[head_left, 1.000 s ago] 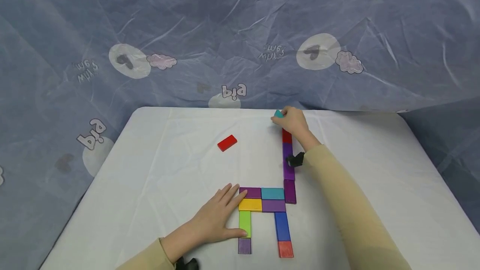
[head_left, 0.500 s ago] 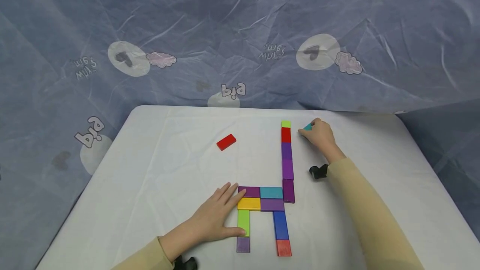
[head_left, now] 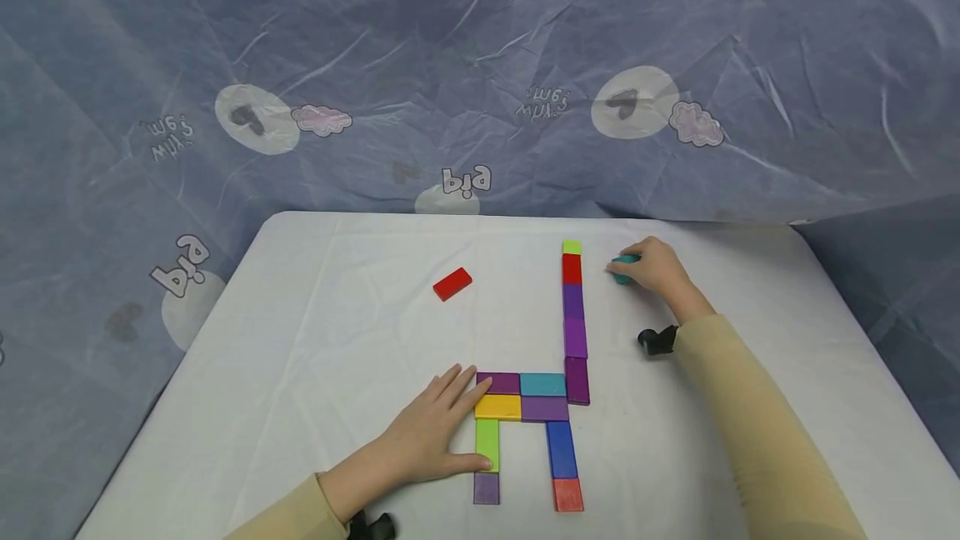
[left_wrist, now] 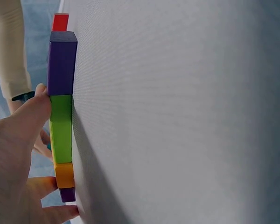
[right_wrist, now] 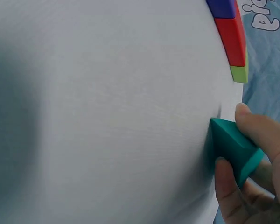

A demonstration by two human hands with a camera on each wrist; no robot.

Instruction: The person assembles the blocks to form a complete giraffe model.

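Note:
My right hand (head_left: pixel 656 267) pinches a teal block (head_left: pixel 624 259) between thumb and fingers, at the far right of the white table. In the right wrist view that teal block (right_wrist: pixel 235 147) stands at a slant, one pointed corner towards the cloth. My left hand (head_left: pixel 431 436) lies with fingers spread at the left side of a laid-out block figure. Its thumb touches the lime green block (head_left: pixel 487 444), and a fingertip rests by the yellow block (head_left: pixel 498 407) and the dark purple block (head_left: pixel 501 382). The left wrist view shows the thumb near the purple block (left_wrist: pixel 61 65) and lime block.
A column of blocks runs up from the figure, with a red block (head_left: pixel 572 269) and a lime block (head_left: pixel 572 247) at its far end. Blue (head_left: pixel 562 450) and light red (head_left: pixel 567 495) blocks form the right leg. A loose red block (head_left: pixel 452 283) lies apart, left of the column.
My right hand has moved right from the column's far end, carrying the teal block, and slightly nearer. The lime end block is now uncovered. My left hand has stayed in place.

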